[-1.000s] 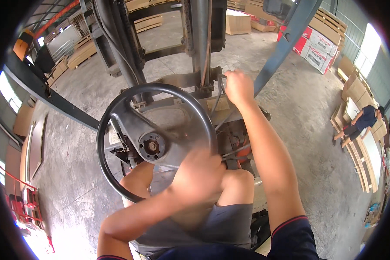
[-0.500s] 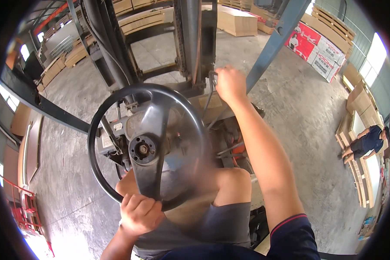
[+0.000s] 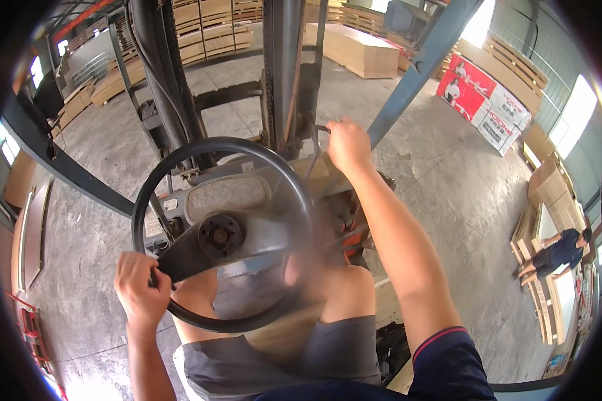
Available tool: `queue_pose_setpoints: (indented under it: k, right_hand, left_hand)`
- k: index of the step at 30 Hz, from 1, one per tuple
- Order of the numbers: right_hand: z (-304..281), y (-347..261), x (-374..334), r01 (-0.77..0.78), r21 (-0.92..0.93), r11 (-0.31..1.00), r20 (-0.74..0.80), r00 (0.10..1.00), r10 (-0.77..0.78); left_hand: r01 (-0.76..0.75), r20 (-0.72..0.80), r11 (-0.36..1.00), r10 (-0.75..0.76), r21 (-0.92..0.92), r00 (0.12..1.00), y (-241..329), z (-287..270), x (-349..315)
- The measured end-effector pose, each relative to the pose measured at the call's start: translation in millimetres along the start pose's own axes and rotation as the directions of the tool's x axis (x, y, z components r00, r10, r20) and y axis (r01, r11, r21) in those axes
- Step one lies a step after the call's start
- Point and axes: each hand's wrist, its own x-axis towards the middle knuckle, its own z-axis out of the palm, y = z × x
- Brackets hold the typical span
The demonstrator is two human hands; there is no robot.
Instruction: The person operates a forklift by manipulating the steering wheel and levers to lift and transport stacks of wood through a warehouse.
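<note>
A black steering wheel fills the middle of the view, its broad spoke running from the lower left to the upper right. My left hand is closed around the wheel at the lower left of the rim, where the spoke ends. Ahead and to the right, my right hand is closed on the top of a thin dark control lever; the fingers hide the grip. Behind the wheel lies a dusty dashboard. The right part of the rim is smeared by a blurred patch.
The forklift mast stands ahead, flanked by blue-grey posts. Stacked boards lie beyond it. Far right are a red-and-white wrapped stack and a person beside pallets. Panels lean at left, over concrete floor.
My left hand has carried the wheel clockwise, from its bottom up to the lower left. My right hand stays on the lever, slightly lower in view. The person at right has shifted slightly.
</note>
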Motion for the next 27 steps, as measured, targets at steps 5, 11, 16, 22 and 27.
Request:
queue_pose_setpoints:
  k: [5, 11, 16, 22, 27]
  right_hand:
    - [42, 2, 38, -0.046, -0.028, 0.999, 0.065, 0.997, 0.048]
    - [76, -5, 85, -0.043, -0.041, 0.998, 0.128, 0.991, 0.048]
    - [103, -12, 112, -0.054, -0.004, 0.999, 0.134, 0.99, 0.054]
    - [147, -15, 140, -0.024, 0.016, 1.0, 0.11, 0.994, 0.022]
    - [184, -9, 172, -0.008, 0.023, 1.0, 0.114, 0.993, 0.005]
  left_hand:
    - [0.091, -0.041, 0.996, -0.091, -0.007, 0.995, -51, 58, 84]
    - [0.095, -0.06, 0.994, -0.091, 0.058, 0.994, -74, 132, 191]
    - [0.024, -0.069, 1.0, -0.023, 0.02, 0.997, -81, 194, 255]
    - [0.046, 0.004, 0.998, -0.046, -0.033, 0.999, -99, 239, 298]
    - [0.066, 0.006, 0.998, -0.066, -0.021, 0.998, -126, 267, 324]
